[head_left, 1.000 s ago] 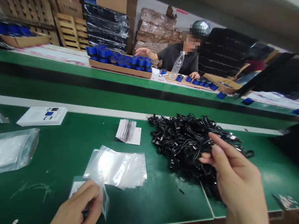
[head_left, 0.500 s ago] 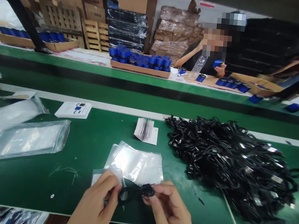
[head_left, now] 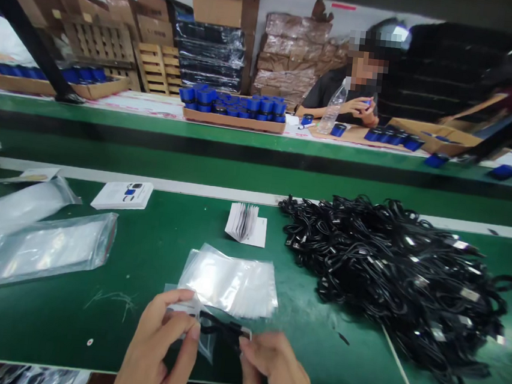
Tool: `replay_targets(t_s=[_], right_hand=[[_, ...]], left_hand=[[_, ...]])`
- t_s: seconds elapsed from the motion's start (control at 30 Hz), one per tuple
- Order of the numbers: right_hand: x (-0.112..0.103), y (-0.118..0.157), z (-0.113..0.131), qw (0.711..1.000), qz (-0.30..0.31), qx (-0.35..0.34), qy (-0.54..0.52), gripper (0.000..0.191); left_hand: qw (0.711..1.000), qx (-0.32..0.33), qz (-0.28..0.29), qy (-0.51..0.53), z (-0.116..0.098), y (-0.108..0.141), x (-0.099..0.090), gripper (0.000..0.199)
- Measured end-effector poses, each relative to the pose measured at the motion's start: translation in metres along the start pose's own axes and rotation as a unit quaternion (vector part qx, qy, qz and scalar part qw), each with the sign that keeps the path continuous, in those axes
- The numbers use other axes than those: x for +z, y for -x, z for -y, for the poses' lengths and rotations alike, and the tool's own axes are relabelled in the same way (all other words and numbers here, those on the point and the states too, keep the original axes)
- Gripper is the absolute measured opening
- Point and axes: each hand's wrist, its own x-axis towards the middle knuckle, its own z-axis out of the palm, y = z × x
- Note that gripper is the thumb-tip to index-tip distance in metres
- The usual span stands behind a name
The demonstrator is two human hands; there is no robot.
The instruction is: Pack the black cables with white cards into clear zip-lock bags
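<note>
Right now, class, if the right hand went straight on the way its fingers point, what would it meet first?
Beyond the black cable it holds, the right hand would probably first meet the clear bag at the left hand, though depth is unclear.

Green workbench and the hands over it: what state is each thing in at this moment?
Left hand: closed on small bag
Right hand: closed on black cable
Small bag: held, crumpled
Black cable: bundled, held up
Clear bags: flat, overlapping
Leaflets: fanned open
White cards: stacked
Cable pile: heaped, loose
</note>
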Motion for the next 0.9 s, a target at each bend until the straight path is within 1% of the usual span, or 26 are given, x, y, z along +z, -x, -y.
replay_targets(t_s=[0.07, 0.17, 0.23, 0.3, 0.37, 0.47, 0.5, 0.57, 0.6, 0.67, 0.77, 0.83, 0.9], right_hand=[[0.002, -0.001, 0.001, 1.0, 0.002, -0.01, -0.021, 0.02], [0.004, -0.006, 0.001, 0.996, 0.029, -0.023, -0.083, 0.019], [0.003, -0.01, 0.002, 0.993, 0.06, -0.047, -0.085, 0.018], [0.002, -0.012, 0.003, 0.992, 0.085, -0.048, -0.081, 0.018], [0.001, -0.013, 0.005, 0.991, 0.1, 0.002, -0.087, 0.02], [0.001, -0.011, 0.009, 0.978, 0.118, 0.126, -0.115, 0.029], [0.002, -0.01, 0.01, 0.971, 0.128, 0.158, -0.124, 0.029], [0.002, -0.011, 0.01, 0.965, 0.143, 0.18, -0.123, 0.02], [0.003, -0.011, 0.01, 0.966, 0.148, 0.177, -0.114, 0.014], [0.003, -0.014, 0.008, 0.973, 0.155, 0.152, -0.083, 0.01], [0.004, -0.017, 0.003, 0.985, 0.155, 0.076, -0.023, 0.012], [0.005, -0.017, 0.0, 0.99, 0.137, 0.015, 0.006, 0.014], [0.008, -0.016, -0.002, 0.994, 0.1, -0.039, 0.017, 0.01]], left_hand=[[1.0, 0.009, -0.01, -0.001, -0.001, 0.001, 0.001, 0.012], [0.999, 0.04, -0.029, -0.008, -0.002, 0.003, 0.003, 0.011], [0.997, 0.058, -0.046, -0.016, -0.005, 0.003, 0.004, 0.012], [0.995, 0.055, -0.076, -0.021, -0.009, 0.004, 0.005, 0.014], [0.993, 0.05, -0.106, -0.029, -0.014, 0.003, 0.004, 0.015], [0.99, 0.065, -0.116, -0.043, -0.02, 0.002, 0.004, 0.016], [0.99, 0.073, -0.113, -0.048, -0.021, 0.002, 0.005, 0.017], [0.989, 0.095, -0.105, -0.051, -0.021, 0.002, 0.007, 0.019], [0.988, 0.106, -0.103, -0.052, -0.021, 0.002, 0.008, 0.019], [0.986, 0.12, -0.101, -0.049, -0.02, 0.002, 0.011, 0.02], [0.986, 0.124, -0.099, -0.043, -0.02, 0.003, 0.013, 0.02], [0.987, 0.124, -0.097, -0.037, -0.02, 0.002, 0.012, 0.021], [0.987, 0.121, -0.103, -0.029, -0.02, 0.002, 0.01, 0.021]])
